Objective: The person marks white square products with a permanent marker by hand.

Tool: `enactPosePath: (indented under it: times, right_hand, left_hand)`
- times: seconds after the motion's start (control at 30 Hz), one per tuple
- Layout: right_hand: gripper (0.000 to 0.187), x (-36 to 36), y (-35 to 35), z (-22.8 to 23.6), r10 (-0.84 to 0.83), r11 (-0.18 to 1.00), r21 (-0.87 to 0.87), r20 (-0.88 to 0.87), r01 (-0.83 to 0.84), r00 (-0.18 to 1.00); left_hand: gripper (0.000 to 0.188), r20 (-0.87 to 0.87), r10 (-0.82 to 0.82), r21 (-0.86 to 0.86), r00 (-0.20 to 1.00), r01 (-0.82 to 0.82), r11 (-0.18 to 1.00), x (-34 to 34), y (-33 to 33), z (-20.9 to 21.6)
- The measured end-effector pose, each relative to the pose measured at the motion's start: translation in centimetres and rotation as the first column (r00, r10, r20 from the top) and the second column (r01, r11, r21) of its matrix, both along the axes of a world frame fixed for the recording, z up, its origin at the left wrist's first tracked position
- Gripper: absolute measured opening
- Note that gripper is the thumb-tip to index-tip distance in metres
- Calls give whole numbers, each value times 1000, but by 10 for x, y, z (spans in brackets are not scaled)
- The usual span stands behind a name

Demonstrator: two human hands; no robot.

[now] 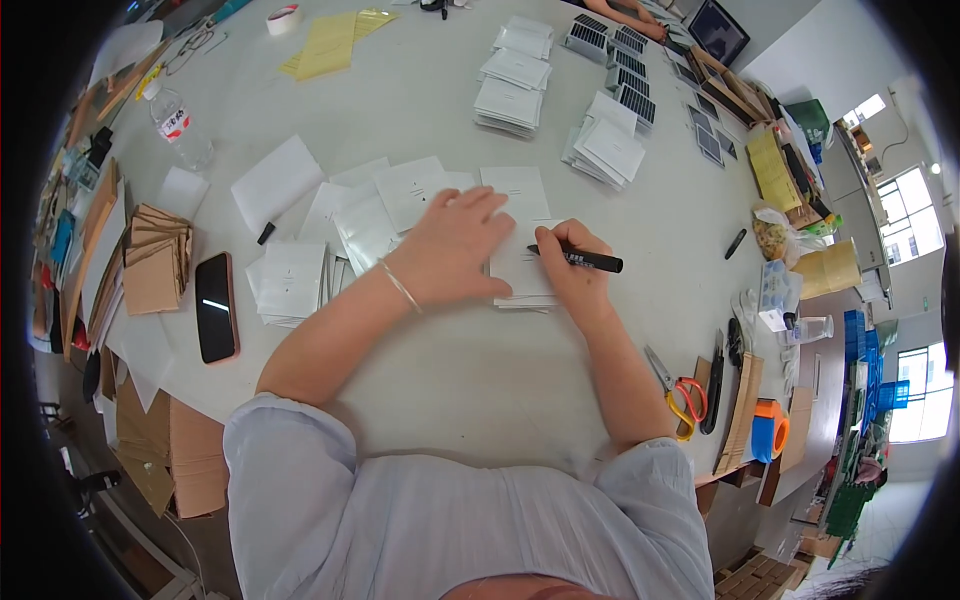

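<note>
My right hand [578,265] grips a black marker pen [595,261], its tip over a flat white packet [517,273] in front of me. That packet lies on top of a small stack. My left hand [455,248] is open, palm down with the fingers spread, at the left side of the stack and partly covering it. Left of that hand, several white packets [410,190] overlap loosely, one of them [368,232] with a shiny face. Beyond my fingertips lies another white packet [515,190]. A further white stack [292,280] sits beside my left forearm.
Stacked white packets [510,105] and rows of small dark-topped panels [630,80] stand farther back. At left are a phone [215,307], brown cardboard pieces [157,262] and a plastic bottle [180,125]. Scissors [680,395] and an orange-and-blue tape dispenser [768,432] lie at right. Another person's arm [630,15] shows at the far edge.
</note>
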State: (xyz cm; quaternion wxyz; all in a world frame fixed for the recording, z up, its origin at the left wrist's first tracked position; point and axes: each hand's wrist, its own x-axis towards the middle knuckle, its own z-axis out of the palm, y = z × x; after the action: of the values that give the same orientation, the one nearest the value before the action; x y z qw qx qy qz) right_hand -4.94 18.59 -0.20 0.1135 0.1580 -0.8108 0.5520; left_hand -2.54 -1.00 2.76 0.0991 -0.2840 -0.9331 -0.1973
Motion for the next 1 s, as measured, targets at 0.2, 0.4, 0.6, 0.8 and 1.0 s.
enactPosePath:
  times: [0.2,0.4,0.6,0.8,1.0]
  right_hand:
    - [19,0,-1,1,2,1000,14,8,-2,1000]
    - [21,2,3,0,-8,999,-38,16,9,1000]
    - [25,3,3,-2,32,996,-86,25,-29,999]
    - [26,3,2,-2,63,998,7,-26,-63,998]
    - [25,2,2,-6,17,1000,-25,-38,-18,999]
  left_hand:
    - [59,40,-53,9,998,53,999,3,13,-10]
    - [57,19,-30,16,999,30,999,5,15,-8]
    - [56,63,14,-36,998,-12,999,9,18,-4]
    - [56,61,29,-54,998,-26,998,10,19,-3]
    - [56,69,36,-66,997,-31,997,11,19,-2]
